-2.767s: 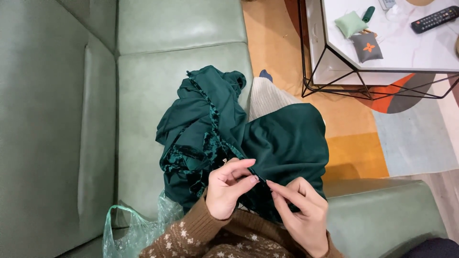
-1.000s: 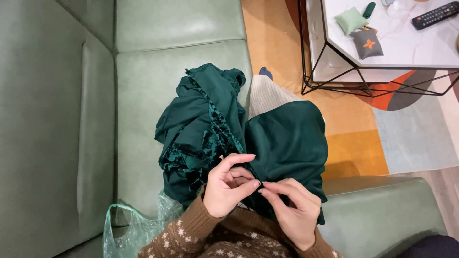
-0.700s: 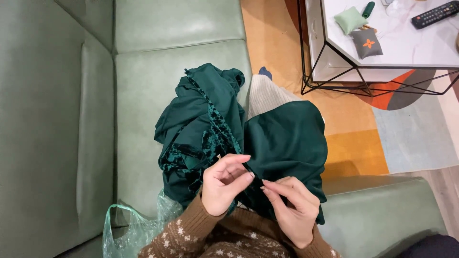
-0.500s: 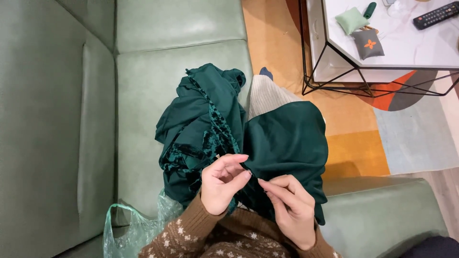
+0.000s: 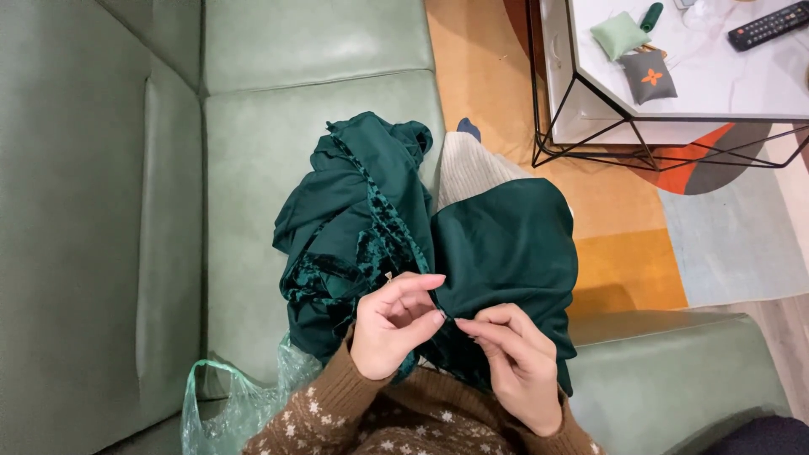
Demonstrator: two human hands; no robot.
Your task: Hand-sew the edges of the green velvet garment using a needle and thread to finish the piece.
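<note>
Two bare hands meeting over one dark green garment (image 5: 506,253) heaped across the lap on a pale green sofa (image 5: 278,152). Left hand (image 5: 389,324) curled, thumb and forefinger pinched shut on a fold of the garment's edge; right hand (image 5: 516,362) just beside it, fingertips likewise closed on the same edge, the two pinches almost touching at the midline. Whether anything small sits between the fingertips: too fine to tell. Bulk of the cloth lying away from the fingers, forward and up in the view: a smooth panel draped over the right knee, a crumpled mass with a lacy trimmed border (image 5: 371,211) piled to the left on the seat cushion. Long axis of that trimmed border running from the pinch point diagonally away toward the far left. Both hands equally near the held edge; left hand nearer the crumpled heap. One pale green plastic bag (image 5: 227,404) by the left elbow. One white table (image 5: 725,84) well apart, bearing two small fabric pouches (image 5: 632,55) and one remote control (image 5: 771,24).
</note>
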